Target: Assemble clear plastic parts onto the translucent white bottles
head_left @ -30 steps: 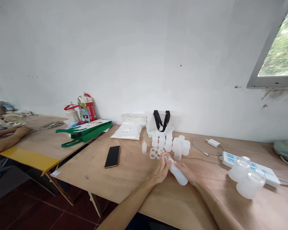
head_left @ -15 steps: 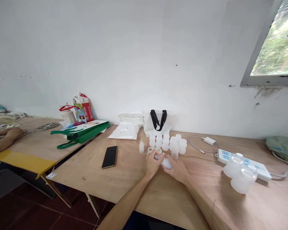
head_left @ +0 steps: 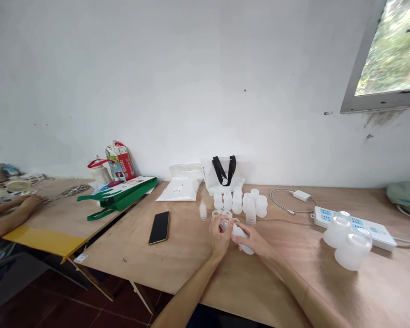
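a whitish bottle (head_left: 238, 232) is held over the worktop (head_left: 184, 264), its clear top (head_left: 224, 223) pinched by fingers of the left hand (head_left: 219, 238), its body gripped by those of the right hand (head_left: 256, 241).

A phone (head_left: 159, 228) lies to your left, a green bag (head_left: 131, 195) beyond it. A white power strip (head_left: 381, 234) sits to your right.

Bare hands (head_left: 219, 238) (head_left: 255, 241), dark blue clothing (head_left: 205, 316)

The bottle (head_left: 238, 231) has swung from nearly end-on; its side shows.
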A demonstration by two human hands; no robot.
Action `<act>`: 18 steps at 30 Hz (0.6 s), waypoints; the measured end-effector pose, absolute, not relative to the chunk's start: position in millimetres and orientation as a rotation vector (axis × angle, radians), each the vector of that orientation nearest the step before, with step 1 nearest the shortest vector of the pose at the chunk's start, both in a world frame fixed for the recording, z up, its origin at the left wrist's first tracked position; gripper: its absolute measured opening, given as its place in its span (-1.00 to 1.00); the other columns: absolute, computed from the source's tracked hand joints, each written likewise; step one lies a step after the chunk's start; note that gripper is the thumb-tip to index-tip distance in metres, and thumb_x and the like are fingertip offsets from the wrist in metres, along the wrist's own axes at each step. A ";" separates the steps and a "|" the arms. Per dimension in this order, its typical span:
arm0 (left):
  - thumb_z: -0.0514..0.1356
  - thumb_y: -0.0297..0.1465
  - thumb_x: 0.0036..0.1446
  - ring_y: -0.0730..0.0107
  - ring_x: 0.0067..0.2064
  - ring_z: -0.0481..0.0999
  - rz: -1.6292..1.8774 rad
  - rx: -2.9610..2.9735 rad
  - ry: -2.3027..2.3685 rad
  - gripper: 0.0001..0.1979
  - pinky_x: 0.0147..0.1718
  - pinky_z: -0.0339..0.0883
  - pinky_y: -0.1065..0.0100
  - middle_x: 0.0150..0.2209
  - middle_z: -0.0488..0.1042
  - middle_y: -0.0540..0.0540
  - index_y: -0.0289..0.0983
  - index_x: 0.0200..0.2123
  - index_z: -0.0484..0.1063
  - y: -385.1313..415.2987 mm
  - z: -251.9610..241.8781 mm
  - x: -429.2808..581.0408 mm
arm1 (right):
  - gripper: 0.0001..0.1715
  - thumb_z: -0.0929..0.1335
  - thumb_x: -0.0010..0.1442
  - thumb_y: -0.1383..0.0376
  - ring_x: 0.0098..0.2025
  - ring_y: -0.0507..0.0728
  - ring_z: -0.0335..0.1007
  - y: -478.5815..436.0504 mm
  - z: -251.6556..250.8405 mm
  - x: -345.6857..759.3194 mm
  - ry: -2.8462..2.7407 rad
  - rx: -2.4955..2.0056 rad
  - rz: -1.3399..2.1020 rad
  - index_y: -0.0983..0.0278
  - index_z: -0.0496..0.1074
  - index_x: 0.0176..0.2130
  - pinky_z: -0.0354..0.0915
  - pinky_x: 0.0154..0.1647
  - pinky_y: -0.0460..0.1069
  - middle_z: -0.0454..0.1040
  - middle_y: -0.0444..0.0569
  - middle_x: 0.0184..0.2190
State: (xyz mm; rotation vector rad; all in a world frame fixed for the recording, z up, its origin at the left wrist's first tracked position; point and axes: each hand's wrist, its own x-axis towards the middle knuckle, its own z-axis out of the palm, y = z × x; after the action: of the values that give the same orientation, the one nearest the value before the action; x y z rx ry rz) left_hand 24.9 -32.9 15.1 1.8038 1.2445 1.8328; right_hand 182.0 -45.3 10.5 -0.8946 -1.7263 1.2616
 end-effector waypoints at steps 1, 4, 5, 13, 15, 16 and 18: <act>0.24 -0.19 0.26 0.28 -0.34 0.50 1.844 1.782 1.253 -0.78 -0.32 0.38 0.29 -0.39 0.52 -0.06 -0.19 -0.36 0.51 -32.4 16.2 25.0 | -0.45 0.42 0.23 -0.11 -0.54 0.06 0.40 -45.0 11.7 181.7 -1.712 -0.881 1.304 0.17 0.50 0.04 0.37 -0.49 -0.02 0.52 -0.14 -0.40; 0.24 -0.16 0.25 0.28 -0.35 0.49 1.857 1.673 1.275 -0.75 -0.34 0.36 0.30 -0.38 0.53 -0.05 -0.20 -0.37 0.51 -29.6 21.0 26.2 | -0.49 0.36 0.29 -0.09 -0.47 0.12 0.48 -46.9 16.4 174.9 -1.790 -0.988 1.094 0.17 0.51 0.03 0.40 -0.46 -0.01 0.57 -0.08 -0.35; 0.23 -0.14 0.24 0.29 -0.35 0.48 1.859 1.620 1.278 -0.73 -0.35 0.36 0.30 -0.39 0.53 -0.05 -0.20 -0.38 0.50 -28.9 22.9 27.2 | -0.50 0.34 0.31 -0.05 -0.40 0.16 0.53 -48.3 18.1 170.5 -1.838 -1.075 0.899 0.16 0.50 0.07 0.41 -0.41 0.00 0.61 -0.03 -0.27; 0.27 0.05 0.16 0.25 -0.36 0.51 1.983 1.221 1.301 -0.59 -0.36 0.40 0.23 -0.38 0.54 -0.06 -0.20 -0.35 0.49 -13.9 53.0 8.3 | -0.50 0.29 0.37 0.12 -0.11 0.27 0.63 -65.8 21.4 151.7 -2.030 -1.426 -0.101 0.15 0.39 0.24 0.32 -0.27 -0.02 0.64 0.09 -0.01; 0.06 0.10 0.29 0.29 -0.42 0.45 2.064 1.103 1.354 -0.52 -0.48 0.32 0.25 -0.40 0.50 -0.06 -0.18 -0.28 0.46 -1.4 73.7 -16.4 | -0.53 0.31 0.34 0.11 -0.15 0.28 0.64 -68.9 16.8 160.5 -2.130 -1.414 -0.017 0.10 0.41 0.19 0.30 -0.28 -0.01 0.64 0.04 0.00; 0.02 0.10 0.31 0.31 -0.45 0.43 2.129 1.000 1.372 -0.52 -0.53 0.28 0.26 -0.41 0.47 -0.06 -0.16 -0.26 0.45 4.7 85.8 -29.8 | -0.52 0.32 0.32 0.09 -0.15 0.30 0.64 -69.7 14.1 164.9 -2.181 -1.397 0.044 0.09 0.41 0.19 0.29 -0.28 0.01 0.64 0.02 0.01; 0.07 0.10 0.30 0.33 -0.45 0.41 2.190 0.979 1.365 -0.56 -0.58 0.24 0.28 -0.37 0.47 -0.06 -0.13 -0.20 0.44 14.1 109.5 -52.9 | -0.53 0.32 0.32 0.06 -0.12 0.34 0.64 -69.4 9.3 170.5 -2.200 -1.391 0.154 0.09 0.40 0.17 0.31 -0.25 0.04 0.64 -0.01 0.02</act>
State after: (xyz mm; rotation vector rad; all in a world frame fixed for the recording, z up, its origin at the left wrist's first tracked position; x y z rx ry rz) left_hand -52.9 14.1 109.5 0.9787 1.3650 2.1901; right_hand 170.5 -69.4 9.3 -1.3908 -2.2004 0.1536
